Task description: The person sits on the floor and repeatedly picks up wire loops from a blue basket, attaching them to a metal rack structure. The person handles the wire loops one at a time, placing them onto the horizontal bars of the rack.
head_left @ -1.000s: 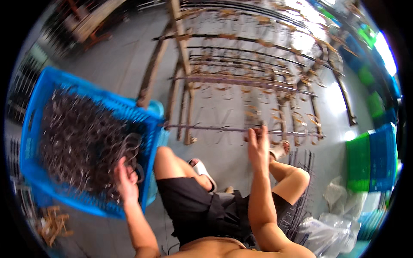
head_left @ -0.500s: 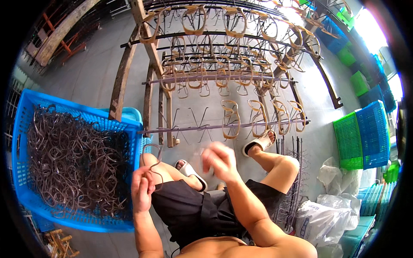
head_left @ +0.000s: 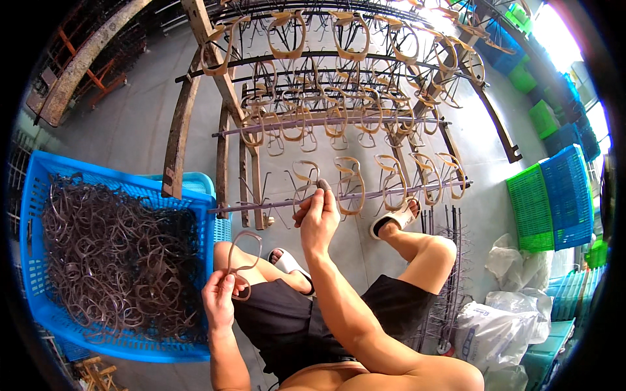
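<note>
My left hand (head_left: 220, 301) is closed on a brown eyeglass frame (head_left: 244, 266), held upright above my left thigh beside the basket. In front of me, my right hand (head_left: 317, 218) pinches another eyeglass frame (head_left: 305, 171) at the lowest purple rod (head_left: 280, 203) of the rack. Something grey covers one of its fingertips. Several amber-coloured frames hang on wire prongs along that rod, right of my hand; to its left the prongs are bare. A blue basket (head_left: 117, 355) at my left holds a tangled heap of brown frames (head_left: 117, 260).
The wooden rack (head_left: 179, 130) carries more rods hung with frames. Pronged rods (head_left: 447, 280) lie right of my leg, near white plastic bags (head_left: 489, 332). Green and blue baskets (head_left: 551, 195) stand at the right. My sandalled feet rest below the rack.
My right hand has reached forward to the lowest rod, where a frame now sits on prongs that were bare. My left hand has shifted slightly lower, still holding its frame.
</note>
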The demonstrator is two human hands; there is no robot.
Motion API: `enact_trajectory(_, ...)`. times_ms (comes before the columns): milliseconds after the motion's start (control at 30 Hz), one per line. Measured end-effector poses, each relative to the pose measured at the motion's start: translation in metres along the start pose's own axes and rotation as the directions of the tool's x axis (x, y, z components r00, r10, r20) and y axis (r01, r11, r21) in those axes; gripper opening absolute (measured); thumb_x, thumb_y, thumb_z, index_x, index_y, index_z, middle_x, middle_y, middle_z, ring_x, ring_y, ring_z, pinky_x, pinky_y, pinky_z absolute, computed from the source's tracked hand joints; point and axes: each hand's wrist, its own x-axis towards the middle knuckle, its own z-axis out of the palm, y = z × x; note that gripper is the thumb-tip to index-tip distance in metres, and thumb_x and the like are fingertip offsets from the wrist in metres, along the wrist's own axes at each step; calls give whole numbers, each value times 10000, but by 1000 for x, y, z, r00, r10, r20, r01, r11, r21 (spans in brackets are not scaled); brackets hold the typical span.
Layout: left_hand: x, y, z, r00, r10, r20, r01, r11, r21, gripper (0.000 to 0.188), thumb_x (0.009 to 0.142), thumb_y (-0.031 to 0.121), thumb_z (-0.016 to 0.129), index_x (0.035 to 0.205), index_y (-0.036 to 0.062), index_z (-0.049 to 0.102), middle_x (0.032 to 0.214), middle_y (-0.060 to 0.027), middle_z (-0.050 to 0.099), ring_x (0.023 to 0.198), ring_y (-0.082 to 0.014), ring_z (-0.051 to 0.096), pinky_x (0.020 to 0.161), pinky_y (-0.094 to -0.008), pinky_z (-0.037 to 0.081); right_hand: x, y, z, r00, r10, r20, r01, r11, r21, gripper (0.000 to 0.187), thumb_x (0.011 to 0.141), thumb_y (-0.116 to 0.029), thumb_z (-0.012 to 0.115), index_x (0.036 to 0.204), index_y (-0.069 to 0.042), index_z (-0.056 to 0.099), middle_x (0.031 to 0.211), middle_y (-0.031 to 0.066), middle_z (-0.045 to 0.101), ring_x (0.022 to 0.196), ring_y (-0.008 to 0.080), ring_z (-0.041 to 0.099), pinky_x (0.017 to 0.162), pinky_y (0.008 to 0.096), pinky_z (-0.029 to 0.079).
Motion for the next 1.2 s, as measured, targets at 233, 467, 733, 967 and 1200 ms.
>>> enact_trajectory(233, 5, -4, 8, 999, 15, 36, -13, 999, -41, 197, 917, 175, 540, 974, -6, 593, 710, -12, 588, 594, -60, 507, 542, -185, 386, 3, -5, 1, 997, 64, 50, -64, 998, 16, 231, 973, -210, 426, 1048, -31, 551, 573, 0, 465, 431, 74, 453, 364, 224, 372)
enact_trajectory(467, 8, -6, 12, 1000, -7, -13, 4, 983, -186, 215, 916, 203, 551, 1001, 12, 600, 674, -7, 583, 549, -55, 488, 497, -176, 365, 1, 20, 4, 976, -143, 165, 187, 938, -292, 285, 955, -193, 478, 1181, -28, 531, 523, 17, 517, 437, 91, 493, 408, 260, 410)
enact_trajectory(733, 6, -2, 5, 998, 38, -51, -48, 974, -223, 200, 934, 186, 507, 1003, 20, 593, 612, 3, 528, 465, -48, 441, 410, -174, 311, 1, 1, 0, 980, -137, 144, 174, 942, -288, 215, 963, -190, 461, 899, -2, 544, 513, 19, 490, 423, 76, 472, 377, 251, 388)
enact_trajectory(967, 7, -6, 13, 1000, 29, 4, -27, 957, -288, 184, 925, 147, 514, 1008, 1, 591, 629, -4, 536, 481, -46, 449, 426, -174, 320, 4, 11, 4, 982, -124, 140, 165, 927, -337, 228, 965, -226, 450, 938, -22, 549, 548, 2, 495, 420, 89, 520, 336, 227, 392)
enact_trajectory(1200, 5, -7, 13, 998, 29, 54, -20, 989, -147, 125, 903, 100, 531, 949, -4, 581, 647, -5, 537, 455, -37, 422, 400, -167, 299, -2, -11, -26, 913, -162, 374, 357, 762, -541, 328, 897, -165, 557, 1167, 1, 471, 831, 135, 534, 728, 232, 570, 613, 332, 476)
